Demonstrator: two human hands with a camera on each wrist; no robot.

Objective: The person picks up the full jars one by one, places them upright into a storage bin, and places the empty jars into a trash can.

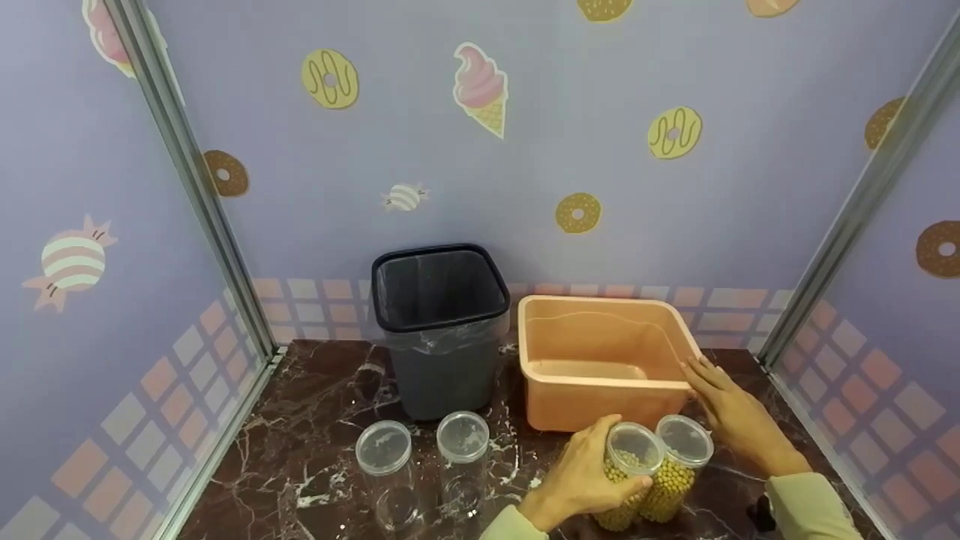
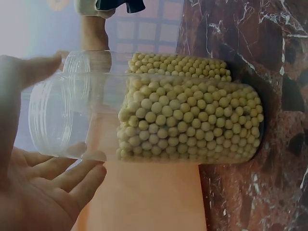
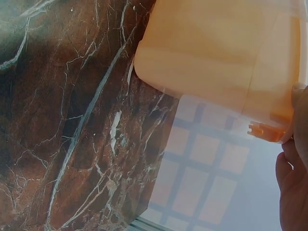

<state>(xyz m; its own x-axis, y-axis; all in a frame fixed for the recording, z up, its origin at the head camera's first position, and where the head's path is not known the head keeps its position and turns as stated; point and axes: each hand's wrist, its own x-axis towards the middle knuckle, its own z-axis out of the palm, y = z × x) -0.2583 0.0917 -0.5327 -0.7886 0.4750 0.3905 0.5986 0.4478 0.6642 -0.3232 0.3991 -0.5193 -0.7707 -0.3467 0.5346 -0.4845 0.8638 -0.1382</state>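
- The left hand (image 1: 581,476) curls around the nearer of two clear jars (image 1: 630,476) filled with small yellow beans; the thumb sits near the rim and the fingers wrap the side just below the lid.
- The left wrist view shows the fingers (image 2: 72,175) fairly loose around the jar's empty upper part, so the hold looks light. My judgement is that a firmer wrap lower down, level with the beans (image 2: 187,120), would steady the weight better.
- The second bean jar (image 1: 679,469) stands touching the first on its right, so moving the held one straight up, not sideways, seems the safest way to avoid knocking it.
- The right hand (image 1: 731,412) lies with straight fingers against the near right corner of the orange tub (image 1: 600,360), touching its rim and holding nothing; this seems to brace the tub.
- Both bean jars appear filled to about two thirds, and each carries a clear lid.
- The orange tub looks empty inside and stands just behind the bean jars on the marble table (image 1: 315,420).
- A black bin (image 1: 442,330) lined with a clear bag stands just left of the tub; nothing shows inside it.
- Two more clear jars (image 1: 424,469) with lids stand side by side in front of the bin, both empty, well apart from the hands.
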